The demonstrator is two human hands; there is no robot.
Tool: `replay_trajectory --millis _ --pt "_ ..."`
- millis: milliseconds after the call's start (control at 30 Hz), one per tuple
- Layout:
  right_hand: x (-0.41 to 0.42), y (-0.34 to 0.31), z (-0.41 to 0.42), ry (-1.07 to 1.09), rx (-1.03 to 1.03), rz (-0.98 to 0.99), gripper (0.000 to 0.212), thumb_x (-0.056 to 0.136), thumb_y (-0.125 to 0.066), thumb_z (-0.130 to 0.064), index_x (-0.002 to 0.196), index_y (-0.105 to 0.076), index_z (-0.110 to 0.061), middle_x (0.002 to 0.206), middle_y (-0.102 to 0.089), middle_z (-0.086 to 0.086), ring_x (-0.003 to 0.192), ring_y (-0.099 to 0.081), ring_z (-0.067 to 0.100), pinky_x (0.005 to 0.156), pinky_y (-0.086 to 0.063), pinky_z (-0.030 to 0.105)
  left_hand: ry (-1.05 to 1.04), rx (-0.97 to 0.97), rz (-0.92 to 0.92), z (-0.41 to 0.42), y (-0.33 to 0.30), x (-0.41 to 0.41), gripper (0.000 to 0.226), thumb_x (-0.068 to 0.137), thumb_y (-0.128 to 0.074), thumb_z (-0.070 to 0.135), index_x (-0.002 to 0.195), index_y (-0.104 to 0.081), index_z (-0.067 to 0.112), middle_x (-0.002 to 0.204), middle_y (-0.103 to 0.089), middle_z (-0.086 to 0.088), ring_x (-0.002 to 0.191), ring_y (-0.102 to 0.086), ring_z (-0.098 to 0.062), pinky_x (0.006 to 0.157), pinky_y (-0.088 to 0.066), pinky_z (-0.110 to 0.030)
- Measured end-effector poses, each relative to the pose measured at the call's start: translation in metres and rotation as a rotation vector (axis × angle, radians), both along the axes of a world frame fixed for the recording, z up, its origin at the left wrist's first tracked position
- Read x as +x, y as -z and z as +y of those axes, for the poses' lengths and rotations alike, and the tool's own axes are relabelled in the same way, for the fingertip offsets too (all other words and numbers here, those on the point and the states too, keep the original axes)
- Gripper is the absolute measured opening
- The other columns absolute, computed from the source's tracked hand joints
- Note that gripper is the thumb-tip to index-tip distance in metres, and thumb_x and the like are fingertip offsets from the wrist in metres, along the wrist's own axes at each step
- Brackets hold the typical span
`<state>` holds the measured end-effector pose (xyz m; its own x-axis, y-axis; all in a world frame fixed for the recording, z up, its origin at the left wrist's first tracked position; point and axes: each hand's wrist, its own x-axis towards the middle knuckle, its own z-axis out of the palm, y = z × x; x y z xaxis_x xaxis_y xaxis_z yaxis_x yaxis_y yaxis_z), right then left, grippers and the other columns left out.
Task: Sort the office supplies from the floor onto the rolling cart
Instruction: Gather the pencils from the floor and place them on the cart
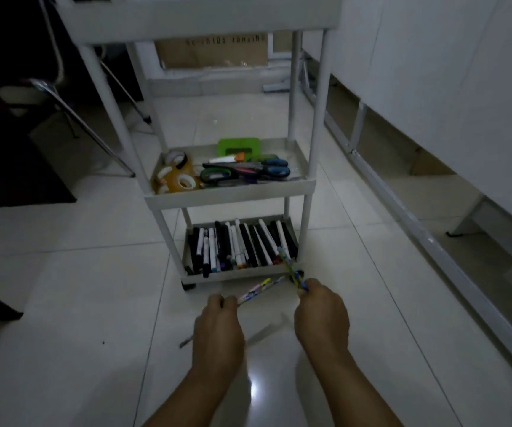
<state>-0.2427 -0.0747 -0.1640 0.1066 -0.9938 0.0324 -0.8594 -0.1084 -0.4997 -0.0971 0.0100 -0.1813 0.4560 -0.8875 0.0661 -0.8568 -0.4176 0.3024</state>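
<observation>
A white three-tier rolling cart (230,195) stands on the tiled floor ahead of me. Its bottom tray holds several black and white markers (242,245). The middle tray carries tape rolls (176,177), scissors (248,171) and a green item (238,146). My left hand (217,331) is shut on a patterned pencil (259,289) that points up and right. My right hand (321,315) is shut on another colourful pencil (290,266), whose tip reaches over the bottom tray's front right corner. Both hands hover just in front of the cart's base.
A thin pen or pencil (258,332) lies on the floor between my hands, and a small dark piece (185,343) lies to its left. Folding chair legs (85,124) stand at the left, a white metal frame (402,186) runs along the right, and a cardboard box (214,50) sits behind the cart.
</observation>
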Motion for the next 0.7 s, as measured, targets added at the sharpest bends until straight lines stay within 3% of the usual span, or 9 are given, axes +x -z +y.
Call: replay_trajectory --millis 167,333,467,567,700 --pt "0.030 -0.110 -0.033 -0.089 -0.389 -0.035 0.019 0.092 -0.051 -0.008 0.103 -0.065 -0.016 0.087 -0.067 0.008 0.081 -0.059 0.030 0.063 -0.046 0.036 0.055 -0.231 -0.184 -0.035 -0.099 0.049 0.044 0.055 -0.058 -0.016 0.090 -0.066 0.010 0.082 -0.059 -0.010 0.073 -0.056 -0.034 0.060 -0.030 -0.033" --pt "0.059 -0.236 -0.051 -0.172 -0.826 -0.087 0.011 0.097 -0.053 -0.024 0.096 -0.064 -0.023 0.078 -0.062 0.001 0.075 -0.052 0.028 0.062 -0.025 0.033 0.113 -0.464 -0.405 -0.057 -0.188 0.082 0.044 0.064 -0.068 -0.004 0.104 -0.066 0.013 0.096 -0.062 -0.008 0.083 -0.054 -0.031 0.067 -0.036 -0.036" --pt "0.091 -0.326 -0.074 -0.305 -1.137 0.005 0.015 0.097 -0.049 -0.025 0.099 -0.064 -0.022 0.088 -0.066 0.004 0.084 -0.053 0.032 0.067 -0.021 0.035 0.111 -0.563 -0.522 -0.071 -0.250 0.099 0.045 0.064 -0.076 0.005 0.107 -0.066 0.014 0.093 -0.062 -0.007 0.082 -0.054 -0.031 0.068 -0.034 -0.035" --pt "0.112 -0.374 -0.103 -0.417 -1.112 0.155 0.017 0.094 -0.050 -0.020 0.102 -0.065 -0.023 0.092 -0.067 0.007 0.089 -0.054 0.033 0.071 -0.022 0.035 0.105 -0.595 -0.581 -0.077 -0.280 0.106 0.044 0.066 -0.074 0.000 0.108 -0.066 0.014 0.095 -0.063 -0.008 0.085 -0.055 -0.032 0.070 -0.038 -0.036" --pt "0.125 -0.402 -0.138 -0.513 -0.883 0.432 0.020 0.093 -0.057 -0.021 0.111 -0.067 -0.023 0.085 -0.058 0.005 0.087 -0.052 0.029 0.074 -0.037 0.035 0.109 -0.645 -0.613 -0.081 -0.302 0.112 0.039 0.073 -0.073 0.005 0.110 -0.066 0.013 0.098 -0.064 -0.009 0.089 -0.056 -0.032 0.075 -0.041 -0.038"
